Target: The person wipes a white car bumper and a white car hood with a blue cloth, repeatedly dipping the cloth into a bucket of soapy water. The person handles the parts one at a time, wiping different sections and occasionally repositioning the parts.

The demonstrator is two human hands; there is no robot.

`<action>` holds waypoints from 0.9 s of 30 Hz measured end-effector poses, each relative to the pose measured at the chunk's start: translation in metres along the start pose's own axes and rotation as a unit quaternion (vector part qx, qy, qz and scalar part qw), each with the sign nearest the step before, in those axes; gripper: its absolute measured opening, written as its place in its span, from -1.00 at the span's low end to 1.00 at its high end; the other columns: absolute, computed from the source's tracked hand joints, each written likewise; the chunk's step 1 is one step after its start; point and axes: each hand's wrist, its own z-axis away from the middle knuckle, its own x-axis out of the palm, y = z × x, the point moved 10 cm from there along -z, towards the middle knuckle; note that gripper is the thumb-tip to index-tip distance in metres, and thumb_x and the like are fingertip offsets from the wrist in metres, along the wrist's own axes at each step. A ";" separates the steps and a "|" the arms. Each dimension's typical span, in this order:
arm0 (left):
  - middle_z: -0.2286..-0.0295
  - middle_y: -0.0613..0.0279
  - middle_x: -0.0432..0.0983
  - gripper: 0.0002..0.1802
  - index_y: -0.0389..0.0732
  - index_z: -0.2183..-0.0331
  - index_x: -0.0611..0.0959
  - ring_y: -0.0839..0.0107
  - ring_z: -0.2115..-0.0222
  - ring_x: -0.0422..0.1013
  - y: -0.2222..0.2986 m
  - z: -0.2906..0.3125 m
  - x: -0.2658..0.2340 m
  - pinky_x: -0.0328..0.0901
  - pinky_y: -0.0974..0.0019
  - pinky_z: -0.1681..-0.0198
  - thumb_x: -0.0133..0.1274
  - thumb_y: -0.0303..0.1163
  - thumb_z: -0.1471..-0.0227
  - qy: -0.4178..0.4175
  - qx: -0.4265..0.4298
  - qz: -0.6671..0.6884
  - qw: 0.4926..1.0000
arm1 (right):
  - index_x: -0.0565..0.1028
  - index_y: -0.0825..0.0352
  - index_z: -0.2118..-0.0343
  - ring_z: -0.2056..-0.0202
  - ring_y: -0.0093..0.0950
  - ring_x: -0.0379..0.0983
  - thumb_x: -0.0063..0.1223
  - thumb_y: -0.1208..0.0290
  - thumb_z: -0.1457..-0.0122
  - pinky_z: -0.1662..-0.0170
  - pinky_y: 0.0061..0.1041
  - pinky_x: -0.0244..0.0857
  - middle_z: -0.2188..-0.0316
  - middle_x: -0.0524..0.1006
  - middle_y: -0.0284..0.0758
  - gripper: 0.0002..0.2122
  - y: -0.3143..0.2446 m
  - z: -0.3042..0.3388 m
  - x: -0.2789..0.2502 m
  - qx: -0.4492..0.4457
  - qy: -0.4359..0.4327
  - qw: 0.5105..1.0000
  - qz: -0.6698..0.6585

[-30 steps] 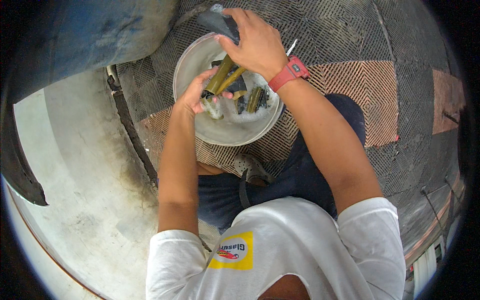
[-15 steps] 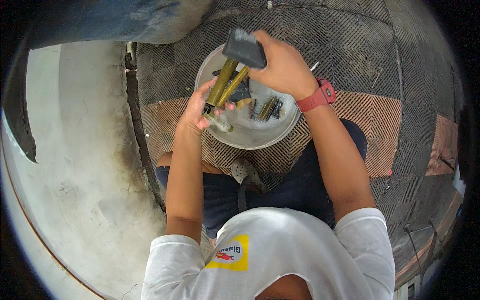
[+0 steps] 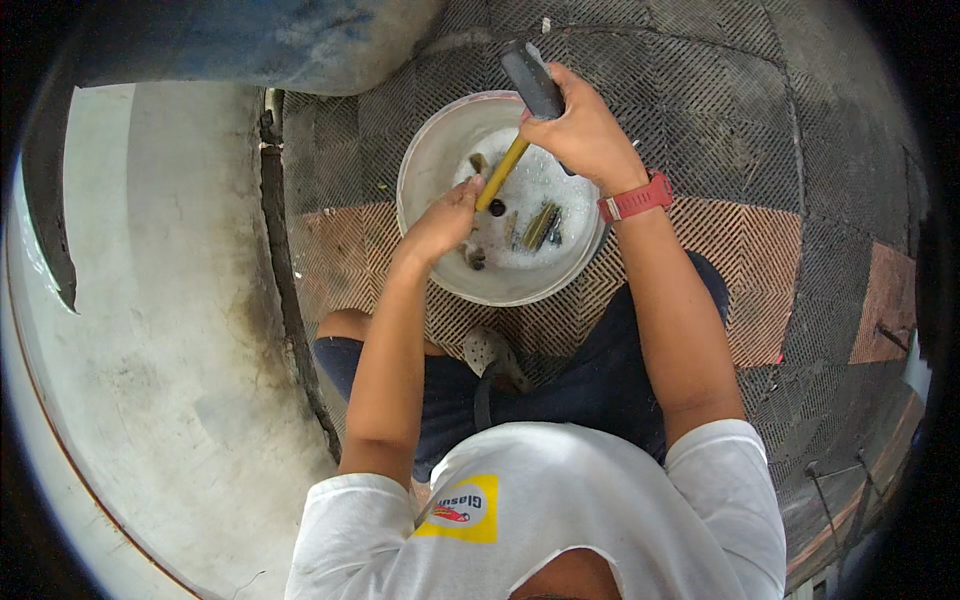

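Observation:
My right hand (image 3: 590, 135) is closed around a dark grey block (image 3: 532, 80), which tilts up over the far side of a white round tub (image 3: 404, 180). An olive-yellow tube (image 3: 502, 175) slants down from beneath that hand. Its lower end sits in the closed fingers of my left hand (image 3: 445, 220), above the tub. Whether tube and block are joined cannot be told. White suds (image 3: 575, 195) fill the tub, with olive and dark pieces (image 3: 540, 226) lying in them. A small black round piece (image 3: 497, 208) shows near my left fingers.
The tub stands on ribbed black and brownish floor mats (image 3: 740, 270), between my legs. A pale stained concrete slab (image 3: 190, 350) lies on the left. A large blue-grey curved surface (image 3: 250, 45) overhangs the far left. Thin metal rods (image 3: 822, 500) are at the lower right.
The block has moved right and turned more upright in my right hand. My left hand has shifted right; the thicker of two tubes it held is no longer seen there.

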 end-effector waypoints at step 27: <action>0.28 0.30 0.64 -0.75 -0.28 0.11 0.69 0.57 0.26 0.54 0.101 0.056 -0.024 0.48 0.44 0.11 0.36 -0.52 -0.19 0.139 0.271 0.317 0.898 | 0.52 0.49 -0.09 0.26 -0.55 0.54 0.37 0.41 -0.04 0.13 -0.49 0.45 0.29 0.61 -0.36 -0.48 0.011 0.010 0.038 0.011 -0.055 0.981 -0.188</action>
